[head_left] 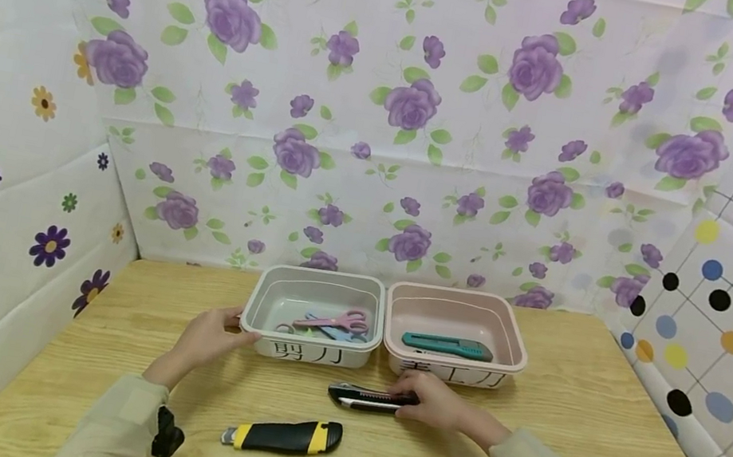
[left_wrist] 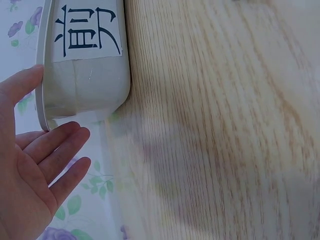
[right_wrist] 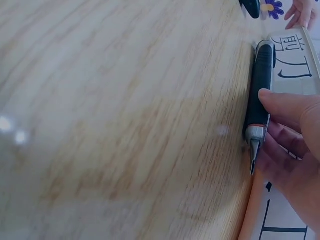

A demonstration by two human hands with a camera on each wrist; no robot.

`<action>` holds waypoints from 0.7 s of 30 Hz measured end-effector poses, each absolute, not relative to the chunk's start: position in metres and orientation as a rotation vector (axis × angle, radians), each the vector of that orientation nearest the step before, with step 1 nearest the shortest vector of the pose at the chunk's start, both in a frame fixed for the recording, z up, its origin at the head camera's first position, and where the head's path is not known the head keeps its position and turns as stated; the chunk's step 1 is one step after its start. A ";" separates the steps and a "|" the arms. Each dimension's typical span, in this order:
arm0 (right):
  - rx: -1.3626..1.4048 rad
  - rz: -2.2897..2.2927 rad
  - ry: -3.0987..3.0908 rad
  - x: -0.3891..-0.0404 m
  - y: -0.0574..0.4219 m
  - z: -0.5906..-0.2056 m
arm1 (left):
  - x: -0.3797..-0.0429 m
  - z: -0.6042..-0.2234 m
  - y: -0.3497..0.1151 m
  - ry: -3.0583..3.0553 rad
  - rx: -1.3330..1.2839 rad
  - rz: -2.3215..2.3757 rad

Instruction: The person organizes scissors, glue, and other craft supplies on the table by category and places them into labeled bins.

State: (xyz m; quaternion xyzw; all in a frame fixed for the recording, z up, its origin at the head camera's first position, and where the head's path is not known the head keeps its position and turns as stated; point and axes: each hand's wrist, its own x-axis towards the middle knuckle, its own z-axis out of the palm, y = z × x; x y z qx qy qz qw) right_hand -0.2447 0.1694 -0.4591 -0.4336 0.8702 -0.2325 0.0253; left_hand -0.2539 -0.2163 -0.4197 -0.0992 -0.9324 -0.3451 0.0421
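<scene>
My right hand pinches a black-and-silver utility knife by one end, just in front of the pink bin. In the right wrist view the thumb lies on the dark handle of this utility knife, and its metal tip points away from the handle. My left hand rests at the left end of the grey bin; the left wrist view shows the thumb on the rim and the other fingers loosely extended. A black-and-yellow utility knife lies nearer on the table, touched by neither hand.
Inside the grey bin are pink scissors and blue scissors, partly overlapping. The pink bin beside it contains a teal utility knife. Both bins carry paper labels and stand near the floral curtain behind the wooden table.
</scene>
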 end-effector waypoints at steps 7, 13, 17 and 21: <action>-1.304 -0.743 2.652 -0.247 0.170 -0.460 | -0.253 -0.418 -0.216 -2.858 -0.299 -1.059; -1.369 -0.658 2.665 -0.246 0.169 -0.460 | -0.253 -0.418 -0.216 -2.860 -0.309 -1.049; -1.396 -0.644 2.668 -0.244 0.169 -0.460 | -0.254 -0.419 -0.216 -2.859 -0.310 -1.046; -1.419 -0.651 2.664 -0.243 0.171 -0.460 | -0.254 -0.419 -0.216 -2.860 -0.314 -1.044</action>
